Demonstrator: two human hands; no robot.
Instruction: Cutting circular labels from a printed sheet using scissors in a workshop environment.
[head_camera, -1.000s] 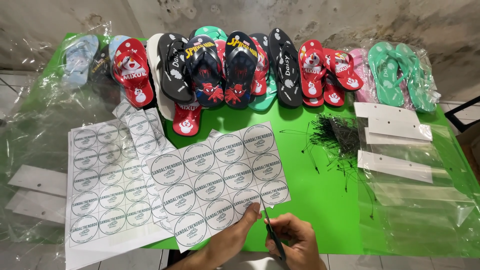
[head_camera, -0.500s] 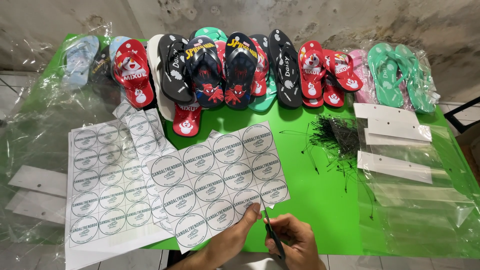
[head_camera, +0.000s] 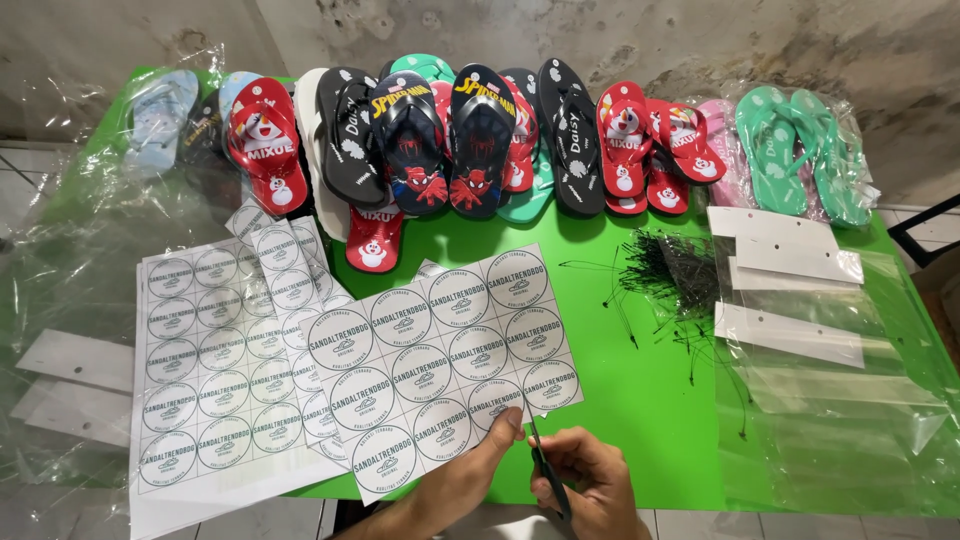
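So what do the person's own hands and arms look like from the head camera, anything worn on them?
Both are bare: the left hand and right hand show no gloves, rings or watch, and no sleeve reaches the visible forearms. The fingers have short, plain nails. No markings show; the frame's lower edge cuts off both arms.

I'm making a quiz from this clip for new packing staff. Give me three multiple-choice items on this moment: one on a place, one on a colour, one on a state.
1. Where does the pile of thin black ties lie?
A. right of the sheet being cut
B. on the sandals
C. under the left hand

2. What colour is the table top?
A. white
B. green
C. blue

3. What is the sheet of round labels under the hands like?
A. rolled up
B. crumpled
C. flat, pinched at its near edge

Answers:
1 A, the ties sit between the sheet and the clear bags.
2 B, bright green shows around the sheets.
3 C, the left hand grips its edge while the right hand holds scissors to it.
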